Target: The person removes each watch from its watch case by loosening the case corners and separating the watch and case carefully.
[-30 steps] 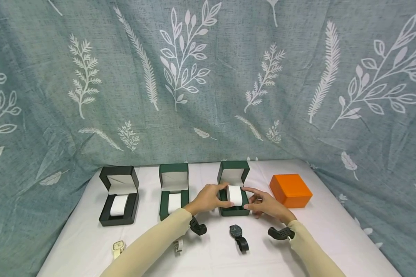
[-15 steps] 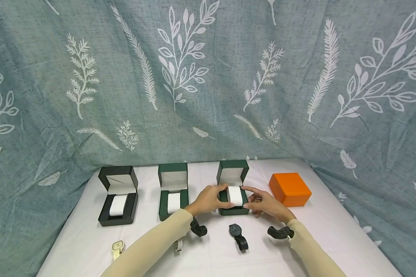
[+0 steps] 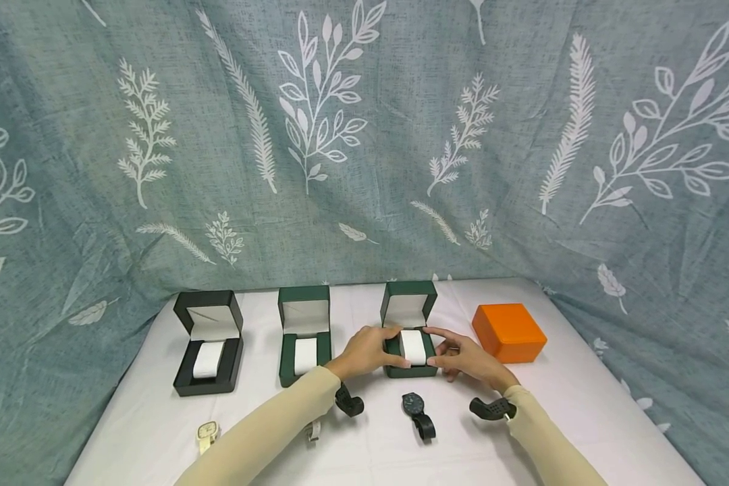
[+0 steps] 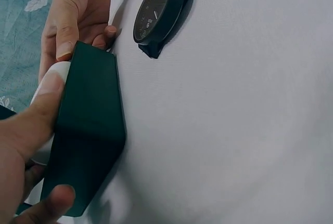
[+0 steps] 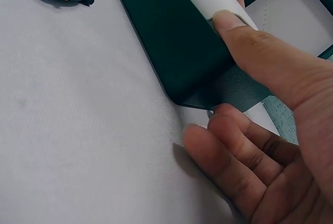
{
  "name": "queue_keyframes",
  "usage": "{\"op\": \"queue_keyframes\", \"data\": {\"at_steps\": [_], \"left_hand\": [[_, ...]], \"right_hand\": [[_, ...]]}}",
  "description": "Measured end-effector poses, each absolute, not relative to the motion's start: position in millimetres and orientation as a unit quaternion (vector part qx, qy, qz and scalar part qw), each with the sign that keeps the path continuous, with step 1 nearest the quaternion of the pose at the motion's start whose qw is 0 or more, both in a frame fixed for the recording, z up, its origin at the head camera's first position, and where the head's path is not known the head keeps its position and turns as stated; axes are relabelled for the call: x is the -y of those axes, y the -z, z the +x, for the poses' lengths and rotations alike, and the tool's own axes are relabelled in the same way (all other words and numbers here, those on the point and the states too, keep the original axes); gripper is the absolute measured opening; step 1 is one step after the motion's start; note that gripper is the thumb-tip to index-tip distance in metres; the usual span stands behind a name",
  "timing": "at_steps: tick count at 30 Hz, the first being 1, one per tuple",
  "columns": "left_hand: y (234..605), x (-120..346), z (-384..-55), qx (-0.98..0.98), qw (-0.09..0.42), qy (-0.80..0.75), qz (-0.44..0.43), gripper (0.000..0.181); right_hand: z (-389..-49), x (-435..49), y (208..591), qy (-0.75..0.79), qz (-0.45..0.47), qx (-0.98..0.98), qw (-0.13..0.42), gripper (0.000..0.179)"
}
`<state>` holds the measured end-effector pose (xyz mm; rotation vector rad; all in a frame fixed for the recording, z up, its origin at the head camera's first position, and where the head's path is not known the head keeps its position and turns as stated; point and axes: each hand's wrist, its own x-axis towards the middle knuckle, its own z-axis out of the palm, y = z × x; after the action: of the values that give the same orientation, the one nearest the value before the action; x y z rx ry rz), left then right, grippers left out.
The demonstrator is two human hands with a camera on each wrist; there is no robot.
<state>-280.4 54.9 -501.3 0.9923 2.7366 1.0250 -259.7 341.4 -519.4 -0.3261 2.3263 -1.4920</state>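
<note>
The right-hand green watch box stands with its lid raised, a white watch cushion seated in it. My left hand holds the cushion's left side between thumb and index finger. On the opposite side, my right hand has thumb and index finger at the cushion's right edge. In the left wrist view, the left thumb lies against the white cushion. The right thumb touches the cushion by the box rim in the right wrist view, its other fingers below, beside the box. A black watch lies in front.
Left of the hands stand another raised-lid green watch box and a black one, each with a white cushion. An orange box sits at right. A gold-toned watch and a partly hidden small watch lie near the left sleeve.
The white cushion has sunk slightly lower into the green box between both hands. The hands have stayed almost in place.
</note>
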Motion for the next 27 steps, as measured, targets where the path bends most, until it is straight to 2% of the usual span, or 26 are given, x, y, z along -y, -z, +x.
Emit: {"op": "queue_keyframes", "data": {"at_steps": [10, 17, 27], "left_hand": [[502.3, -56.4, -281.6, -0.892, 0.024, -0.314, 0.325, 0.082], [501.0, -57.1, -281.2, -0.891, 0.012, -0.325, 0.317, 0.068], [503.7, -58.2, -281.3, -0.891, 0.004, -0.324, 0.318, 0.061]], "right_hand": [[-260.6, -341.5, 519.6, 0.527, -0.118, -0.824, 0.173, 0.075], [-259.5, -340.8, 520.0, 0.532, -0.114, -0.821, 0.175, 0.075], [-260.0, -341.1, 521.4, 0.535, -0.117, -0.817, 0.178, 0.074]]}}
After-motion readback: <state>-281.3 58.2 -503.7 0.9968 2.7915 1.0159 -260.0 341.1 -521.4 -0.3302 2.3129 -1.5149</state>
